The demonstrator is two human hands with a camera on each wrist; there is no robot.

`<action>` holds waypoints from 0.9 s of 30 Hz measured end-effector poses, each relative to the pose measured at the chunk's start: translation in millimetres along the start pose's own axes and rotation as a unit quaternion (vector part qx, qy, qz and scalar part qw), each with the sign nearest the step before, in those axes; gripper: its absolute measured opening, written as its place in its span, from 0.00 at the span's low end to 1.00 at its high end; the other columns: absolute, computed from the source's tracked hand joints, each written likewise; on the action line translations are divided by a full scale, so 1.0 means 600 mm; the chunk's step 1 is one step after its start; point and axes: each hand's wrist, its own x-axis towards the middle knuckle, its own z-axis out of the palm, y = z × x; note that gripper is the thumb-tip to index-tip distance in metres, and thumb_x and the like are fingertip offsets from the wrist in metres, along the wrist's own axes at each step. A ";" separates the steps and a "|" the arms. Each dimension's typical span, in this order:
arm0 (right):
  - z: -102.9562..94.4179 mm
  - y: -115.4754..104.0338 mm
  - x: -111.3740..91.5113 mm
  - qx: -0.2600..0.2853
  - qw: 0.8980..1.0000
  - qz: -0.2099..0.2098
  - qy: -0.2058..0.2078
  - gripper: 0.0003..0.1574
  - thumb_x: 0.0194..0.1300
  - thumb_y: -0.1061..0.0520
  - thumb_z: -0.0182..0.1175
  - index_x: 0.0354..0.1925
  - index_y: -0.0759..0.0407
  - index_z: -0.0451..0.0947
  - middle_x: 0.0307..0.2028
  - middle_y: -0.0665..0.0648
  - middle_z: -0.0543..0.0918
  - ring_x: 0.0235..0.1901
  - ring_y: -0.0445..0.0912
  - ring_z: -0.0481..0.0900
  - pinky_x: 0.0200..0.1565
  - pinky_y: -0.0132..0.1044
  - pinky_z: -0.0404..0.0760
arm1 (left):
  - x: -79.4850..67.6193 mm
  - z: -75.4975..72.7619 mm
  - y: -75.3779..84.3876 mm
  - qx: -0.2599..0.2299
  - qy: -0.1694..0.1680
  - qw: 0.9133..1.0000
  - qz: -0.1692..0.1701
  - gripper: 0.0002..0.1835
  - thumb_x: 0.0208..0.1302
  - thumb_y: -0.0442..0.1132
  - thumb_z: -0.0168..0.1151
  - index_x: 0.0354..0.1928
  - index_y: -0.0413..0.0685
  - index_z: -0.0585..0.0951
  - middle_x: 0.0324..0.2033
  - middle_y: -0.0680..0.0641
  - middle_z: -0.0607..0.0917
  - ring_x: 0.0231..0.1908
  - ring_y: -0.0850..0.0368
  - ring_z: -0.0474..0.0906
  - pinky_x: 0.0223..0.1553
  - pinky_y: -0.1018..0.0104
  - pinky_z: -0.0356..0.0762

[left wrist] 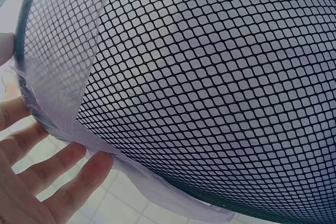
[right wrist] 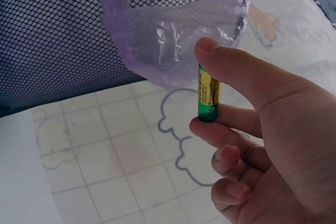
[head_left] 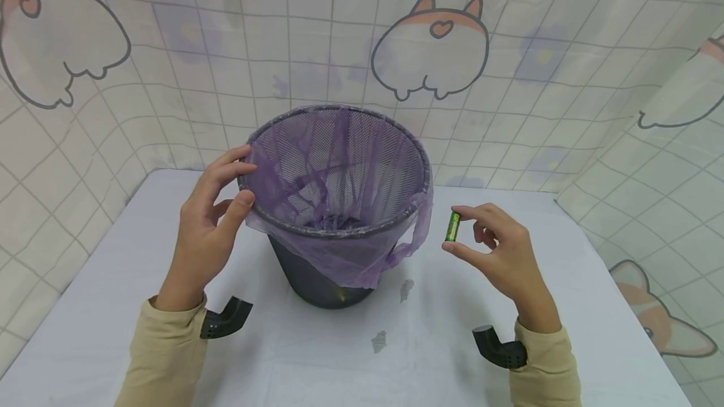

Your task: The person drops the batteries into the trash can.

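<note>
A dark mesh trash can (head_left: 325, 278) stands upright, lined with a thin purple plastic bag (head_left: 351, 262) folded over its rim. My left hand (head_left: 206, 225) rests on the left of the rim, fingers spread and fairly straight. In the left wrist view, fingertips (left wrist: 97, 163) of that hand touch the bag at the can's edge. To the right of the can, my right hand (head_left: 500, 247) pinches a small green and yellow battery (head_left: 453, 227) by its ends between thumb and finger. The right wrist view shows the battery (right wrist: 208, 95) held upright, apart from the can. The can's bottom is largely hidden.
A white cloth covers the table (head_left: 317, 363), with two small grey patches (head_left: 379, 341) in front of the can. A checked curtain (head_left: 317, 36) with cartoon animals surrounds the back and sides. A loose bag handle (head_left: 415, 240) hangs at the can's right.
</note>
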 end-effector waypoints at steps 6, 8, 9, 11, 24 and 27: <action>-0.002 -0.009 0.000 0.001 1.000 0.005 0.011 0.35 0.37 0.62 0.80 0.49 0.56 0.83 0.35 0.44 0.77 0.27 0.34 0.64 0.25 0.27 0.63 | -0.001 -0.002 -0.001 -0.002 -0.001 1.000 0.001 0.18 0.69 0.33 0.55 0.59 0.43 0.75 0.67 0.51 0.70 0.68 0.58 0.66 0.47 0.80 0.76; -0.003 -0.010 0.000 0.003 1.000 0.004 0.017 0.36 0.37 0.63 0.80 0.49 0.56 0.83 0.35 0.44 0.77 0.27 0.34 0.64 0.25 0.27 0.63 | -0.001 -0.002 -0.001 -0.003 -0.001 1.000 0.001 0.18 0.69 0.32 0.55 0.59 0.43 0.75 0.67 0.51 0.70 0.68 0.58 0.66 0.47 0.80 0.76; -0.003 -0.011 0.000 0.004 1.000 0.003 0.019 0.36 0.36 0.63 0.80 0.49 0.57 0.83 0.35 0.45 0.77 0.27 0.35 0.64 0.25 0.27 0.62 | -0.002 -0.002 -0.001 -0.002 -0.001 1.000 0.003 0.18 0.69 0.32 0.55 0.59 0.43 0.75 0.67 0.50 0.70 0.68 0.58 0.66 0.47 0.80 0.76; -0.003 -0.011 0.000 0.004 1.000 0.000 0.024 0.36 0.36 0.64 0.80 0.49 0.58 0.83 0.34 0.45 0.76 0.27 0.35 0.64 0.25 0.27 0.62 | -0.002 -0.003 -0.002 -0.001 0.000 1.000 0.007 0.18 0.69 0.32 0.55 0.59 0.42 0.75 0.67 0.49 0.71 0.68 0.58 0.66 0.48 0.80 0.75; -0.006 -0.024 0.004 0.034 0.998 0.010 0.047 0.33 0.37 0.70 0.77 0.47 0.61 0.83 0.32 0.45 0.76 0.26 0.38 0.64 0.26 0.26 0.62 | -0.001 0.002 -0.003 -0.011 -0.002 1.000 0.004 0.18 0.69 0.33 0.55 0.59 0.43 0.75 0.67 0.50 0.71 0.67 0.58 0.67 0.45 0.80 0.76; -0.008 -0.024 0.006 0.039 0.998 0.009 0.052 0.33 0.39 0.69 0.77 0.48 0.59 0.83 0.32 0.45 0.76 0.26 0.38 0.64 0.26 0.26 0.62 | -0.001 0.000 -0.002 -0.013 0.000 1.000 0.002 0.17 0.69 0.33 0.55 0.59 0.43 0.75 0.67 0.50 0.71 0.67 0.58 0.67 0.45 0.80 0.77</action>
